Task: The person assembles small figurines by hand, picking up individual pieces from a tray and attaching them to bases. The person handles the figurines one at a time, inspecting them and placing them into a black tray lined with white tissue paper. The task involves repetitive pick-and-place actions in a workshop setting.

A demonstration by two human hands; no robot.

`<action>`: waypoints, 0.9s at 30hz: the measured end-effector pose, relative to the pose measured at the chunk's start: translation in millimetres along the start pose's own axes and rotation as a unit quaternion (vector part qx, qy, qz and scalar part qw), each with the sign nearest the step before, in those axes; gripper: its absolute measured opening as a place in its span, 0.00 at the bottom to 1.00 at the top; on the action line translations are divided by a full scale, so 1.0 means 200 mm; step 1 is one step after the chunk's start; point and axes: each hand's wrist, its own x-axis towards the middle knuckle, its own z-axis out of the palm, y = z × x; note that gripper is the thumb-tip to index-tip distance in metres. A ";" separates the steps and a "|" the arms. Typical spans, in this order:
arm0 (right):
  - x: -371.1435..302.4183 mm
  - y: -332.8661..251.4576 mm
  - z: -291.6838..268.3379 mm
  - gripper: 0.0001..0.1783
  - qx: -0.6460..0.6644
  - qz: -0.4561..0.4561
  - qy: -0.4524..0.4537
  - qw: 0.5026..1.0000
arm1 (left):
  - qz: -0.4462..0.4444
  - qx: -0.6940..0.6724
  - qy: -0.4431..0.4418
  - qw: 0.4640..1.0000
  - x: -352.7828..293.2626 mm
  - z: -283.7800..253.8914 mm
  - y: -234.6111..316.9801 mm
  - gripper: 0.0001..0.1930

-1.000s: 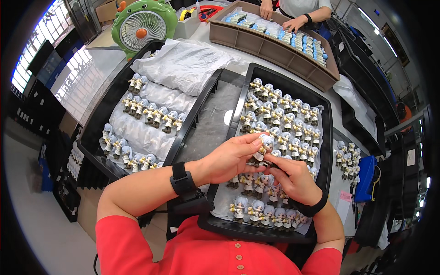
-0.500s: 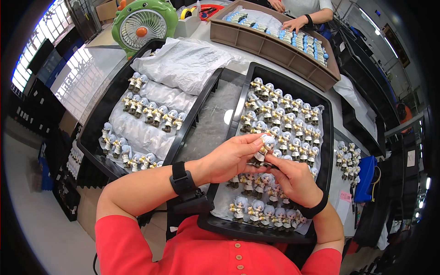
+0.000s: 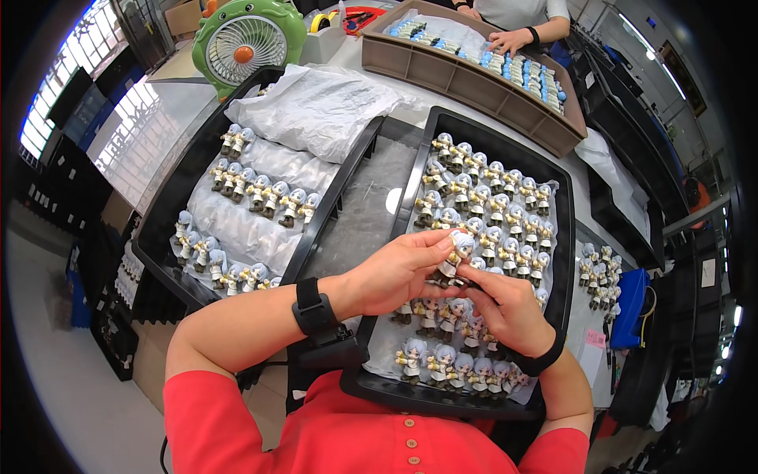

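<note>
Over the right-hand black tray, I hold a small figurine with pale grey hair, white clothes and dark boots. My left hand pinches it between thumb and fingers, its head upward. My right hand is closed at the figurine's lower right side, thumb and fingertips against it. Something dark shows between the fingertips by the boots; whether it is part of the figurine or a separate piece I cannot make out. Rows of matching figurines stand in the tray around and beneath my hands.
To the left, another black tray holds several figurines on a white plastic sheet. A green fan stands behind it. Across the table, a co-worker's hand rests over a brown crate of figurines. A blue bin sits far right.
My hands and the figurine stay nearly in place, with only a slight shift of my right fingers. The co-worker's hand has moved slightly.
</note>
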 end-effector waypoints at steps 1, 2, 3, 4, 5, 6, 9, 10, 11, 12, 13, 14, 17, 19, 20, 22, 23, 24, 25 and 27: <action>0.00 0.00 0.00 0.18 -0.005 -0.006 0.003 1.000 | 0.000 0.000 0.000 1.000 0.00 0.00 0.00 0.22; 0.00 0.00 0.00 0.18 -0.011 -0.012 0.005 1.000 | 0.000 -0.001 0.000 1.000 0.00 0.00 0.00 0.22; 0.00 0.00 0.00 0.18 -0.016 -0.015 0.002 1.000 | 0.000 -0.001 0.000 1.000 0.00 0.00 0.00 0.21; 0.00 0.01 0.00 0.18 -0.021 -0.018 -0.001 1.000 | 0.000 -0.003 -0.001 1.000 0.00 0.00 0.00 0.21; 0.00 0.01 0.00 0.18 -0.026 -0.021 -0.004 0.999 | -0.001 -0.005 -0.002 1.000 0.00 0.00 0.00 0.21; 0.00 0.01 0.00 0.19 -0.019 -0.022 -0.002 1.000 | -0.001 -0.007 -0.004 1.000 0.00 0.00 0.00 0.21; 0.00 0.02 0.00 0.19 -0.006 -0.020 0.002 1.000 | -0.001 -0.007 -0.004 1.000 0.00 0.00 0.00 0.21; 0.00 0.01 0.00 0.19 -0.004 -0.014 0.001 1.000 | 0.000 -0.006 -0.004 1.000 0.00 0.00 0.00 0.22; 0.00 0.01 0.00 0.19 -0.002 -0.009 0.000 1.000 | 0.001 -0.006 -0.004 1.000 0.00 0.00 0.00 0.22; 0.00 0.01 0.00 0.19 -0.007 -0.012 0.000 1.000 | 0.001 -0.005 -0.004 1.000 0.00 0.00 0.00 0.22; 0.00 0.01 0.00 0.19 -0.011 -0.015 0.001 1.000 | 0.002 -0.006 -0.004 1.000 0.00 0.00 0.00 0.22; 0.00 0.01 0.00 0.19 -0.015 -0.017 0.002 1.000 | 0.002 -0.006 -0.004 1.000 0.00 0.00 0.00 0.22; 0.00 0.01 -0.01 0.19 -0.011 -0.013 -0.015 1.000 | 0.001 -0.006 -0.002 1.000 0.00 0.00 0.00 0.22; 0.00 0.01 -0.01 0.19 -0.008 -0.012 -0.017 1.000 | 0.000 -0.006 -0.001 1.000 0.00 0.00 0.00 0.22; 0.00 0.01 -0.01 0.19 -0.006 -0.011 -0.018 1.000 | 0.000 -0.005 -0.001 1.000 0.00 0.00 0.00 0.22; 0.00 0.01 -0.01 0.20 -0.004 -0.012 -0.009 1.000 | 0.001 -0.005 -0.002 1.000 0.00 0.00 0.00 0.22; 0.00 0.02 0.00 0.20 -0.004 -0.013 -0.005 1.000 | 0.001 -0.005 -0.003 1.000 0.00 0.00 0.00 0.22; 0.00 0.02 0.00 0.20 -0.005 -0.015 -0.003 1.000 | 0.002 -0.006 -0.003 1.000 0.00 0.00 0.00 0.22; 0.00 0.02 0.00 0.19 -0.006 -0.017 -0.002 1.000 | 0.001 -0.006 -0.001 1.000 0.00 0.00 0.00 0.22; 0.00 0.02 0.00 0.19 -0.006 -0.019 -0.001 1.000 | 0.000 -0.005 0.002 1.000 0.00 0.00 0.00 0.22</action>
